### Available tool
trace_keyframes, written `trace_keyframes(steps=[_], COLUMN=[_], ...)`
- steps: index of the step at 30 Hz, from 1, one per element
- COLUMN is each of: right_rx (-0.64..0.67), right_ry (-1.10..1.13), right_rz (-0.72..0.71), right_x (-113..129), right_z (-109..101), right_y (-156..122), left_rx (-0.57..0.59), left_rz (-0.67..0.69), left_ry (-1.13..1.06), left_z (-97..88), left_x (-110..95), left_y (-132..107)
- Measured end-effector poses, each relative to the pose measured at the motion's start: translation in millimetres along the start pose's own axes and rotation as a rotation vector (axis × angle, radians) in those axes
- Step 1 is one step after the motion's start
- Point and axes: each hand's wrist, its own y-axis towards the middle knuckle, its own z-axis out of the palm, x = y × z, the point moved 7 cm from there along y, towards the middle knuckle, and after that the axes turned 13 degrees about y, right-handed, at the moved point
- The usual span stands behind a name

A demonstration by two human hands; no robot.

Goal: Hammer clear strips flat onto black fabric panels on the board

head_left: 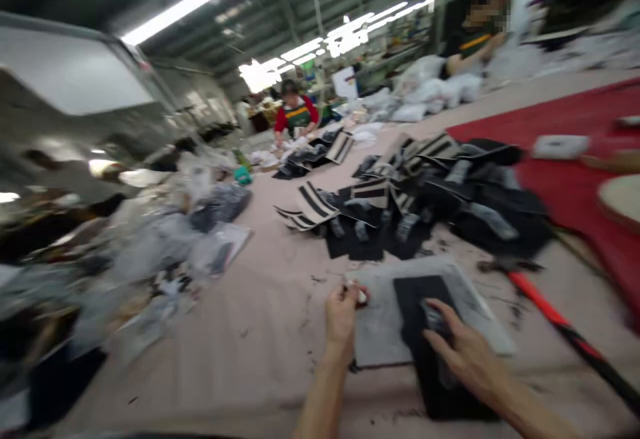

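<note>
A black fabric piece (425,299) lies partly on a pale grey board (385,339) and hangs over its near edge onto the table. My right hand (467,356) is over the fabric, thumb and fingers closed about a dark, glossy piece (436,319) that looks like plastic film. My left hand (343,312) is raised at the board's left edge in a pinch. A small white object (361,296) with a reddish bit shows at its fingertips, too blurred to name.
Black and striped fabric pieces (370,212) are heaped beyond the board. A hammer with a red and black handle (540,299) lies to the right, near red cloth (565,126). Clear plastic bags (160,246) pile up at left. Two people (297,116) work across the table.
</note>
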Motion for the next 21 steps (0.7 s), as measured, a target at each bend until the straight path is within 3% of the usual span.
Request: trace_keyframes(steps=[1,3,13,17,21], right_rx=[0.033,0.115,0.103,0.1,0.115], right_ry=[-0.01,0.033,0.13,0.084,0.1], right_rz=[0.049,0.103,0.083,0.091,0.105], right_x=[-11.5,-20.8,-15.9,-19.4,-19.5], right_z=[-16.9,-31.2,-26.5,-27.3,-27.6], right_y=[-14.8,-30.9,-30.0,-29.4,-27.5], left_rx=[0.001,0.032,0.168,0.222,0.232], left_rz=[-0.015,-0.034,0.033,0.072,0.085], left_ry=[0.014,0.02,0.048,0.05,0.023], left_z=[7.4,23.8,94.6,110.2,112.8], left_x=[2.8,11.4,37.8,43.3,48.8], left_y=[2.6,9.7,13.7,17.7,18.0])
